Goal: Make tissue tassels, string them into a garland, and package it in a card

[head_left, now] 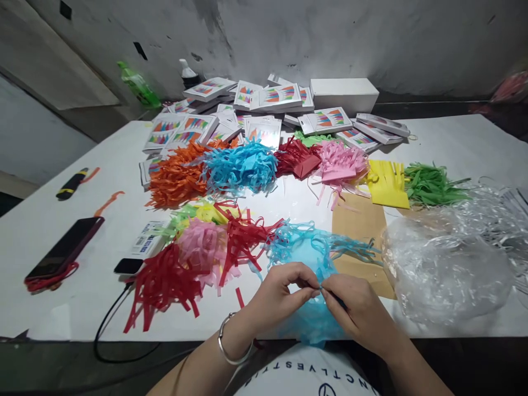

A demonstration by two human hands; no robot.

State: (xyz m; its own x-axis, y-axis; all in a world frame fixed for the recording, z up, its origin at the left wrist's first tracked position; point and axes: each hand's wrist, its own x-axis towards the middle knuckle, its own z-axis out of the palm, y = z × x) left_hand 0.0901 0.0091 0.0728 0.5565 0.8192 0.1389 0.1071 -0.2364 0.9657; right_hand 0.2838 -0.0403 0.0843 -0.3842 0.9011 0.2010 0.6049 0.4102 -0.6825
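My left hand (pixel 286 292), with a bangle at its wrist, and my right hand (pixel 355 308) meet near the table's front edge. Both pinch the blue tissue-paper tassel (pixel 303 250) between thumb and forefinger, at one narrow spot. Part of the tassel's fringe spreads on the table beyond my hands, and more blue paper hangs below them over the edge. Left of it lie red tassels (pixel 165 283) and a pink tassel (pixel 204 245). A brown cardboard piece (pixel 358 223) is just beyond my right hand.
Across the middle run orange (pixel 177 173), blue, red, pink, yellow and green fringed bundles. Printed flat boxes (pixel 276 96) are heaped behind. Clear plastic wrapping (pixel 447 269) bulges at the right. A phone (pixel 66 247), a utility knife (pixel 72 184) and a black cable (pixel 109 319) are at left.
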